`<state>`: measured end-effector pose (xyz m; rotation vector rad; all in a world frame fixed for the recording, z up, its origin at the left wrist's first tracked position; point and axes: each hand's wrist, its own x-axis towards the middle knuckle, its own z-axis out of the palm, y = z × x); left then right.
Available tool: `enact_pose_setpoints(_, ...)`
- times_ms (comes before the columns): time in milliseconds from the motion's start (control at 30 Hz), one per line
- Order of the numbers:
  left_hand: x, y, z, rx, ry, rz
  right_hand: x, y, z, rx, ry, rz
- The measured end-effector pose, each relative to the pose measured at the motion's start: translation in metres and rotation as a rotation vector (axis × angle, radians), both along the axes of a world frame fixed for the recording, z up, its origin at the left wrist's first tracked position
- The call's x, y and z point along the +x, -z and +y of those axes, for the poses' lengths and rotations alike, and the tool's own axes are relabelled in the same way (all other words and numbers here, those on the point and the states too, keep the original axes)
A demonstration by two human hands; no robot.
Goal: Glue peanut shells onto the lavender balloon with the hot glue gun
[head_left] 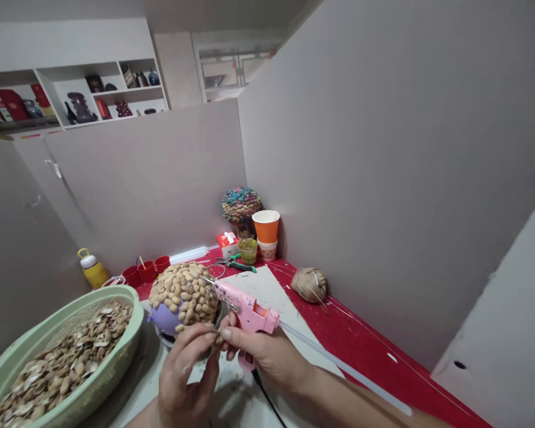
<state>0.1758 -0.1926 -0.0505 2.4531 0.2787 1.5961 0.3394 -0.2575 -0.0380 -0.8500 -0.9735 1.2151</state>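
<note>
My right hand (267, 353) is wrapped round a pink hot glue gun (245, 309), its nozzle pointing up and left towards a balloon. A long clear glue stick (339, 359) runs out of its back end. My left hand (189, 371) is closed, its fingertips meeting the right thumb at a small piece of peanut shell (219, 337), mostly hidden by the fingers. Just beyond them sits the purple balloon (166, 320), its top and right side covered with peanut shells (189, 291). A dark bowl under the balloon is partly hidden.
At left stands a green basket (136, 321) of peanut shells. Behind are red cups (147, 271), a yellow bottle (94, 274), green-handled pliers (241, 266), stacked paper cups (266, 229) and a colourful woven ball (241, 204). A twine ball (310, 284) lies by the right grey partition (383, 178).
</note>
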Motion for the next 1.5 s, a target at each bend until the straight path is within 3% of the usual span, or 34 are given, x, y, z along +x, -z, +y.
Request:
enact_pose_setpoints(100,-0.003,-0.002,0.003,-0.224,0.016,0.041,0.005,-0.005,-0.001,0.017,0.061,-0.069)
enact_pose_setpoints(267,0.001,-0.005,0.008,-0.758,-0.013,0.196,0.016,-0.02,-0.003,0.112,0.23,-0.178)
enact_pose_setpoints(433,0.012,-0.004,0.005,-1.339,0.395,0.128,0.021,-0.02,0.001,0.092,0.219,-0.187)
enact_pose_setpoints(500,0.014,-0.008,0.004,-1.488,0.535,0.122,0.02,-0.016,0.002,0.102,0.196,-0.202)
enact_pose_setpoints(600,0.013,-0.014,0.005,-1.647,0.632,0.073,0.016,-0.01,0.001,0.149,0.147,-0.249)
enact_pose_setpoints(967,0.01,-0.014,0.008,-1.839,0.732,-0.008,0.017,-0.004,0.0,0.171,0.113,-0.451)
enact_pose_setpoints(1233,0.009,-0.01,0.01,-1.848,0.751,-0.013,0.015,-0.007,-0.004,0.212,0.096,-0.403)
enact_pose_setpoints(1500,0.003,-0.028,0.011,-1.792,0.721,-0.089,0.018,0.004,0.001,0.211,0.099,-0.375)
